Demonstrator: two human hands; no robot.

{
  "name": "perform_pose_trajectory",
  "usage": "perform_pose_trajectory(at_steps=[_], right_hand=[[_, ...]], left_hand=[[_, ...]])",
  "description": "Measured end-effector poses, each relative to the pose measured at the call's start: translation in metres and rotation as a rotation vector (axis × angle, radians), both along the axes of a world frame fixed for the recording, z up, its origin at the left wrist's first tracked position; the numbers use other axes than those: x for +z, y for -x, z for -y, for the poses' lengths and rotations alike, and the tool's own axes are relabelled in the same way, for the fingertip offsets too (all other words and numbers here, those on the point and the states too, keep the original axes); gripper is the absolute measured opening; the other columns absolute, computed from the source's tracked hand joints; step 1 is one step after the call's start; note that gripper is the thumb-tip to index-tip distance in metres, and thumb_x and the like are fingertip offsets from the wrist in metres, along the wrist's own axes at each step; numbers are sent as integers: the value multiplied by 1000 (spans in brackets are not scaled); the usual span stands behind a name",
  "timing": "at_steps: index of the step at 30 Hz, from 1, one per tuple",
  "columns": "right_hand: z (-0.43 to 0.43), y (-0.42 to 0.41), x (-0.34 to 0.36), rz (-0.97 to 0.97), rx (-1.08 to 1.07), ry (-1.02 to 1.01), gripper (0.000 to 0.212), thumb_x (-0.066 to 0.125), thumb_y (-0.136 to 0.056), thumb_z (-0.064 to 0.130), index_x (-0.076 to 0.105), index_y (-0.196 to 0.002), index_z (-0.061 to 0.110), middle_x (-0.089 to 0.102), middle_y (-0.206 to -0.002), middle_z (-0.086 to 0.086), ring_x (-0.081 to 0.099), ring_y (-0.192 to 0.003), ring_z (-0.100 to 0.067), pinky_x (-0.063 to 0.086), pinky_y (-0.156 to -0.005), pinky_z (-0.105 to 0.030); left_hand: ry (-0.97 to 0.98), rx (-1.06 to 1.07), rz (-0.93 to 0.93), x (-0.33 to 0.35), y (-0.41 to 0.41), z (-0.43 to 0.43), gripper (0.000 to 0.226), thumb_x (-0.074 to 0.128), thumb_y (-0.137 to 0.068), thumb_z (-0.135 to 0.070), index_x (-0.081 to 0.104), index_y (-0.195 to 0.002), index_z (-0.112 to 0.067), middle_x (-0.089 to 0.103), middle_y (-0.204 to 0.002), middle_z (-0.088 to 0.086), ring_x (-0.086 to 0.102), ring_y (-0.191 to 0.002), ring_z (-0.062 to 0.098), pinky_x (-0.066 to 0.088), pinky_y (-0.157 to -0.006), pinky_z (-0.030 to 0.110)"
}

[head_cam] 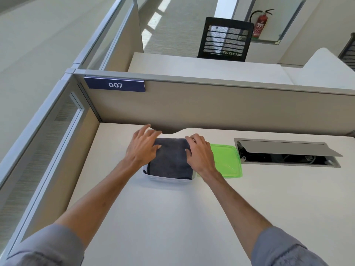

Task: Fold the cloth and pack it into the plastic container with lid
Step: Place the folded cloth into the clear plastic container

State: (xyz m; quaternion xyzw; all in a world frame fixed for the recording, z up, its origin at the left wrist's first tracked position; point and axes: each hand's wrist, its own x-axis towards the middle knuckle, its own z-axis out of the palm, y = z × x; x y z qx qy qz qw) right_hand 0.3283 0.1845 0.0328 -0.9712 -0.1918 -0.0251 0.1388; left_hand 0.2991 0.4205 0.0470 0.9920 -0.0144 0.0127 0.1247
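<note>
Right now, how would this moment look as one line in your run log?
stage: packing | cloth: folded, in container | left hand and right hand: pressing cloth | green lid: off, on desk, right of container

Container (169, 178): far and side walls hidden under cloth (171, 160) and both hands. Lid (228, 162): left edge hidden behind right hand (200, 153). Left hand (143, 145) fingertips motion-blurred. Second chair (348, 52) cut off by right edge.
</note>
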Motion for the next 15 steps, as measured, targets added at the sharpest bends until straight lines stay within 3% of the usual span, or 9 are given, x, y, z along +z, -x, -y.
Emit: perform_pose_trajectory(at_steps=[3, 6, 11, 15], right_hand=[[2, 5, -3, 54, 24, 96, 36, 73, -82, 1, 65, -115, 16, 60, -119, -4, 57, -112, -31, 49, -89, -41], [7, 13, -14, 131, 83, 166, 49, 74, -67, -7, 64, -110, 16, 61, -111, -4, 57, -104, -32, 49, -82, -41], [5, 16, -25, 103, 119, 248, 50, 74, -72, -5, 70, -117, 15, 63, -115, -4, 58, -108, -31, 50, -87, -40], [7, 12, -27, 52, 166, 313, 51, 66, -87, 7, 63, -137, 12, 60, -131, -5, 55, -121, -31, 48, -101, -43]], left_hand=[[-110, -106, 61, -9, 6, 7, 30, 73, -100, -25, 72, -131, -20, 73, -131, 0, 59, -137, 29, 48, -109, 43], [-183, -131, 146, -23, 16, 9, 21, 75, -94, -14, 71, -114, -20, 72, -114, -2, 65, -111, 29, 52, -90, 40], [-203, -25, 107, -34, 23, 11, 32, 70, -97, -10, 74, -127, -21, 75, -126, -2, 65, -116, 30, 52, -93, 41], [-235, -12, 26, -38, 21, 18, 37, 67, -99, -11, 75, -133, -21, 77, -133, -3, 63, -127, 28, 50, -101, 41]])
